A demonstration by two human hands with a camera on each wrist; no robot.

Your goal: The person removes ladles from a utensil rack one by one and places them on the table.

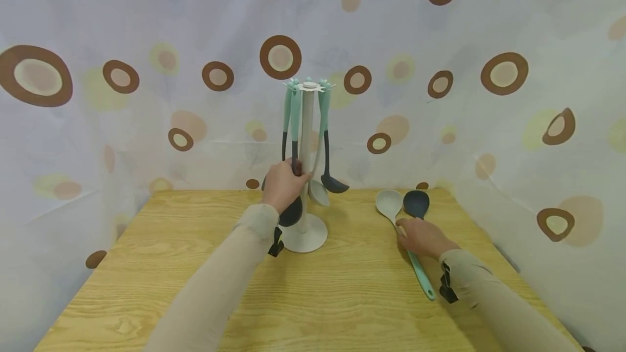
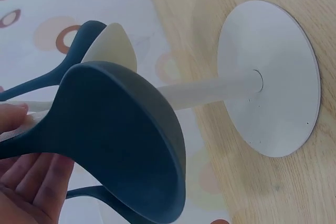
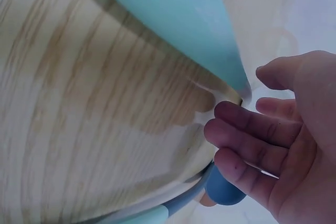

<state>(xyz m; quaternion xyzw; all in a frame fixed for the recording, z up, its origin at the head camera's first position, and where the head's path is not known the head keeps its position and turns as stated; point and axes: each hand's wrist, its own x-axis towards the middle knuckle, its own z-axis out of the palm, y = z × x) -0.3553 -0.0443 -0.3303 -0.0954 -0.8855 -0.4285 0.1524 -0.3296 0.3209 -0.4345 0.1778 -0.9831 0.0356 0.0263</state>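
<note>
A white utensil stand (image 1: 313,240) holds several hanging utensils with mint handles. My left hand (image 1: 285,184) grips its pole, with a dark ladle (image 2: 115,124) hanging in front of the fingers. Another dark ladle (image 1: 335,184) and a pale utensil (image 1: 319,194) hang on the stand's right side. On the table, a pale spoon (image 1: 389,202) and a dark spoon-like utensil (image 1: 416,203) lie side by side. Over their handles is my right hand (image 1: 424,237), its fingers loosely extended beside the mint handle (image 3: 178,19). The dark utensil's handle is mostly hidden in the head view.
The wooden table (image 1: 146,265) reaches back to a white curtain (image 1: 220,15) patterned with brown rings and spots. This curtain also encloses the left and right sides. The stand's round base rests flat near the table's middle.
</note>
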